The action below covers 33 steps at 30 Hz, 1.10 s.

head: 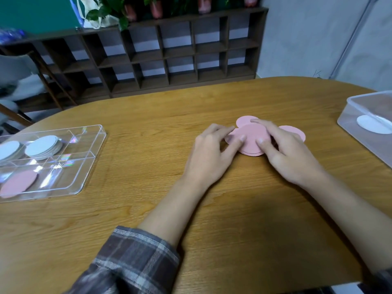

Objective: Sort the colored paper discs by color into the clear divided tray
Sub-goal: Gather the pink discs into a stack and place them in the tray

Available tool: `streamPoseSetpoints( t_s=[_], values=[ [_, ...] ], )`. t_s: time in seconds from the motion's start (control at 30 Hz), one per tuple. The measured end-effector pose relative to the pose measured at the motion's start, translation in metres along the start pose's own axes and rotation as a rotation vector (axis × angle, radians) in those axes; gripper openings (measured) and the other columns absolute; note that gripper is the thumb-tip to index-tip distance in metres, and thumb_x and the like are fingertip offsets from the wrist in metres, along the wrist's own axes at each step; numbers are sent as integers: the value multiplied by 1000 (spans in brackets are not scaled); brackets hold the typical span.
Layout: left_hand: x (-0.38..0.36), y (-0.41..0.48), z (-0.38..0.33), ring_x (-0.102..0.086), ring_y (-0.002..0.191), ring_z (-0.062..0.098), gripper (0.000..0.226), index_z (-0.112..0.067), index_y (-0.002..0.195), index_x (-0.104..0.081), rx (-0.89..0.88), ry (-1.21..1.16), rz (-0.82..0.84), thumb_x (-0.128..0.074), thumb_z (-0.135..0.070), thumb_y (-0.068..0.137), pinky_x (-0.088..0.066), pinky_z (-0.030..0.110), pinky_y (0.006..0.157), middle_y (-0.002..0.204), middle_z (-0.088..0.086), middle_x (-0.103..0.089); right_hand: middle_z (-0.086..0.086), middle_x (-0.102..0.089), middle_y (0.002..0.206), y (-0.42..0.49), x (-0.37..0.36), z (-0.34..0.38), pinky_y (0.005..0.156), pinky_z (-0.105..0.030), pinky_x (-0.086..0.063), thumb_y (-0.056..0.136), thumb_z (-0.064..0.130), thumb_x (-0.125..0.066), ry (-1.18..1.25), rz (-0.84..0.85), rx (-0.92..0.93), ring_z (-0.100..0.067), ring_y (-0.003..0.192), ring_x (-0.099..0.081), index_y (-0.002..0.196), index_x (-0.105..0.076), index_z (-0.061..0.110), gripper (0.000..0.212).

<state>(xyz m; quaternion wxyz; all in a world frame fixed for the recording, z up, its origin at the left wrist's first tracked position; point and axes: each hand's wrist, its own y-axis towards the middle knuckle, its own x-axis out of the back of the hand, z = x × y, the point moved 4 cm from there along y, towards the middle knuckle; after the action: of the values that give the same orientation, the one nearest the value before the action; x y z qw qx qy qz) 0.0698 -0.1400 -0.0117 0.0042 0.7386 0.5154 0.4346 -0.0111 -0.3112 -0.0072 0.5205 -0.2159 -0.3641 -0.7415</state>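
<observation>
1. Head view, the work: both hands rest on a loose cluster of pink paper discs [252, 137] lying on the wooden table [148, 128], right of centre. The left hand [209, 153] has its fingers spread, fingertips pressing the cluster's left edge; the right hand [290, 151] lies flat across the right side, thumb on the top disc. Neither is clamped on anything: both are open, pressing down, seemingly squaring the discs into a pile.

2. Head view, the pile: one disc pokes out at the back [246, 120] and another at the right [293, 132], both fanned out from under the big top one.

3. Head view, the destination: the clear divided tray [93, 158] sits well apart at the left edge. Its far compartments hold white discs [43, 146]; a near compartment holds a pink disc [20, 184] (so pink probably goes there).

4. Head view, the rest: a lidded clear container [360, 107] at the right edge shows a white disc [372, 125] inside. A plaid sleeve [131, 259] covers the left forearm.

5. Risks, as I judge them: thin paper is hard to lift off a flat table, so a pinch may catch only the top discs and leave the fanned ones behind. Carrying a loose stack so far could let discs slide off. A hasty drop might land pink among the white.
</observation>
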Motion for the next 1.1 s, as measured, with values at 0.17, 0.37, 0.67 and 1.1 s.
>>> streamPoseSetpoints(
  t_s=[0.17, 0.37, 0.67, 1.1],
  values=[
    [-10, -5, 4, -40, 151, 19, 59, -19, 152, -52, -30, 267, 317, -61, -48, 101, -36, 42, 121, 161, 0, -48, 6, -66, 123, 4, 14, -13, 82, -4, -34, 103, 16, -52, 46, -132, -110, -5, 107, -53, 140, -56, 27, 39],
    [4, -2, 6, -65, 105, 19, 44, -26, 125, -70, -27, 266, 197, -74, -51, 90, -54, 41, 87, 109, -7, -69, 7, -65, 117, 5, 18, -16, 75, 7, -30, 102, 15, -51, 51, -181, -130, 5, 95, -47, 137, -57, 25, 37],
    [16, -3, -2, -61, 89, 21, 26, -17, 103, -72, -196, 162, 11, -50, -32, 109, -52, 43, 81, 97, -5, -74, 8, -67, 110, 5, 14, -11, 77, -3, -37, 103, 17, -53, 85, -150, -92, -12, 91, -54, 135, -56, 36, 37],
    [6, -4, -7, -70, 79, 4, 28, -17, 120, -79, 61, -109, -56, -77, -23, 93, -48, 7, 75, 85, -4, -80, 8, -62, 86, 2, -1, -6, 86, -35, -44, 109, 28, -38, 191, 80, -55, -7, 80, -55, 135, -55, 49, 37]
  ],
)
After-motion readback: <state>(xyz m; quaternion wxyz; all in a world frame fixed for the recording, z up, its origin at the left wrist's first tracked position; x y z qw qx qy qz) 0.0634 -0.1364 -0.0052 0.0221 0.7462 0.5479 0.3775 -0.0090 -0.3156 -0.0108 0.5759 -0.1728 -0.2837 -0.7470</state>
